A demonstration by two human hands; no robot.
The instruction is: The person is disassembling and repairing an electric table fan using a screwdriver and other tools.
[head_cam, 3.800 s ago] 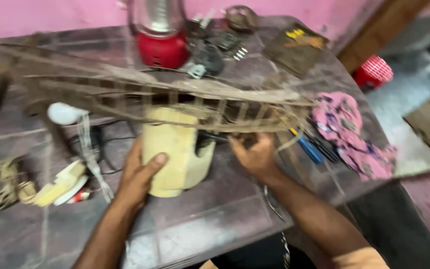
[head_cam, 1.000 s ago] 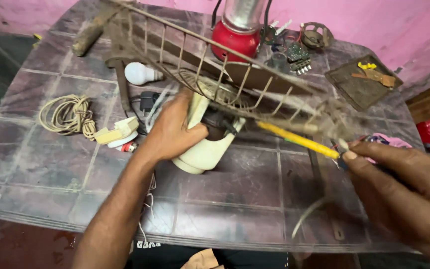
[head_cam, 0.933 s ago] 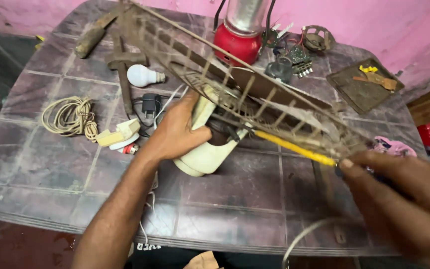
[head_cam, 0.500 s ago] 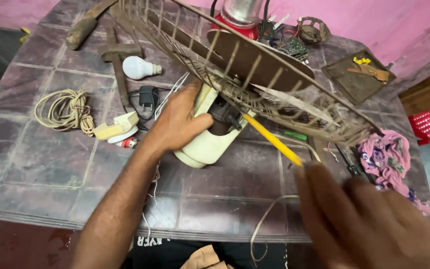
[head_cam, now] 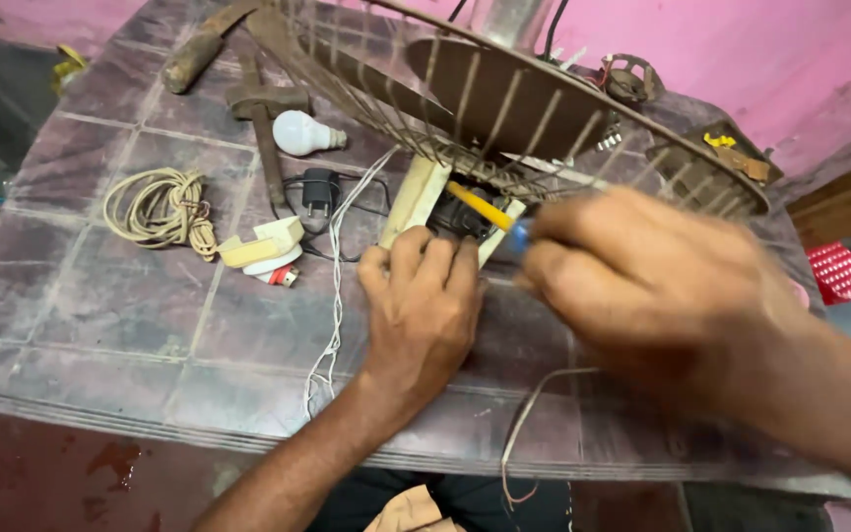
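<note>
Gripping the cream fan base (head_cam: 424,202) on the table (head_cam: 130,325), the left hand (head_cam: 424,300) curls its fingers over it, while the right hand (head_cam: 642,281) clenches a yellow screwdriver (head_cam: 480,207) under the fan cage (head_cam: 504,108).

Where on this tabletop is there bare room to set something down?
Bare patches: the near-left tiles of the table, bordered by the coiled cord, the white wire and the front edge; also the front strip below the right hand. Crowded: the middle and far side, around the fan, bulb and hammer.
</note>
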